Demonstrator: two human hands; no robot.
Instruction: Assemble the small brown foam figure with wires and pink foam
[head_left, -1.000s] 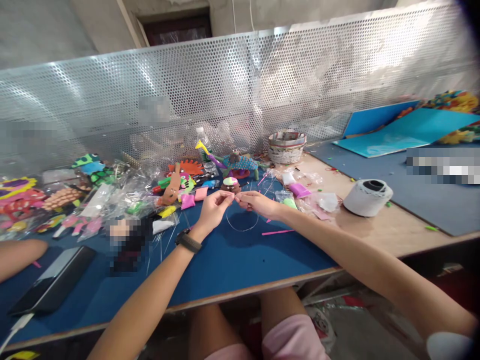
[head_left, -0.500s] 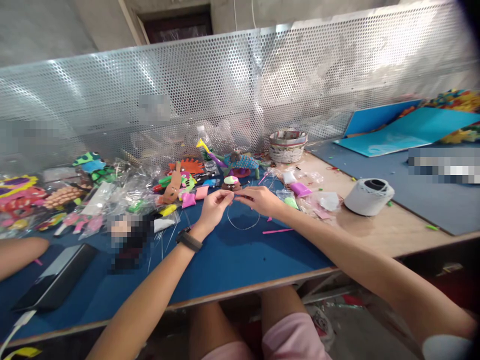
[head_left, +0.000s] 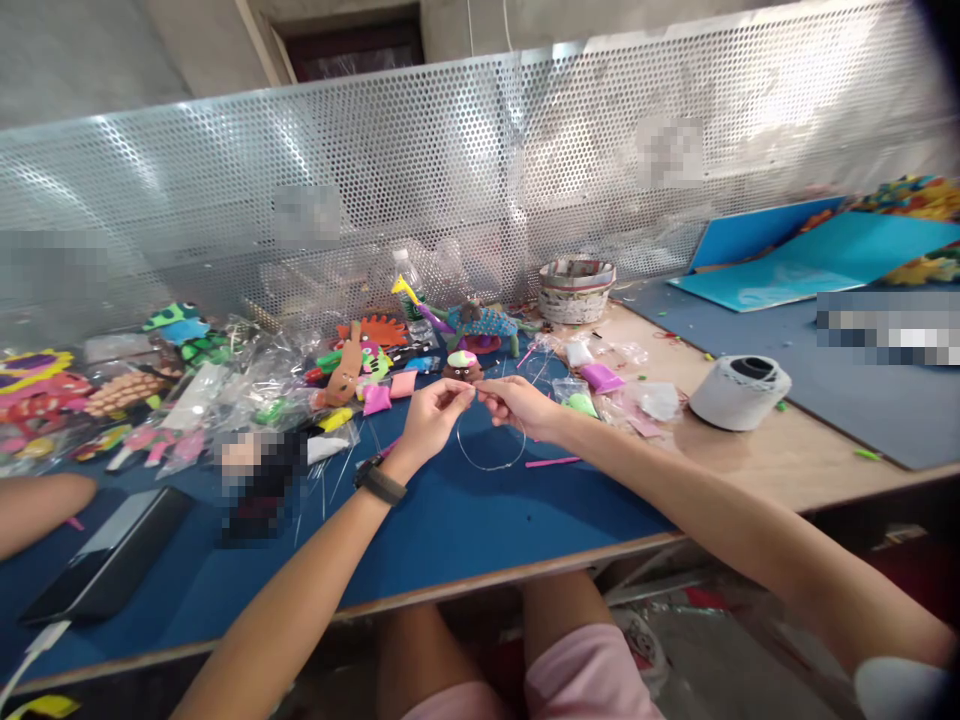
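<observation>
My left hand (head_left: pixel 433 415) and my right hand (head_left: pixel 519 408) are raised over the blue mat with their fingertips close together. Both hands are closed in a pinch. A thin wire loop (head_left: pixel 487 467) hangs below them, its two sides running up to the fingers; whatever else sits between the fingertips is too small to make out. Just behind the fingers is a brown clay figure (head_left: pixel 462 370) with eyes and a pink, white and green top. Under my right forearm lies a thin pink strip (head_left: pixel 553 462).
Clay figures and plastic bags (head_left: pixel 255 370) crowd the left. At the back are a water bottle (head_left: pixel 409 300), a blue-spotted clay animal (head_left: pixel 484 325) and a woven basket (head_left: pixel 576 292). A white spool (head_left: pixel 740 393) stands right. Another person's arm (head_left: pixel 41 512) rests near a black device (head_left: pixel 112 550).
My right hand has turned a little, its fingers curling lower and its fingertips drawing slightly right of the left ones. The wire loop has shifted slightly down and right.
</observation>
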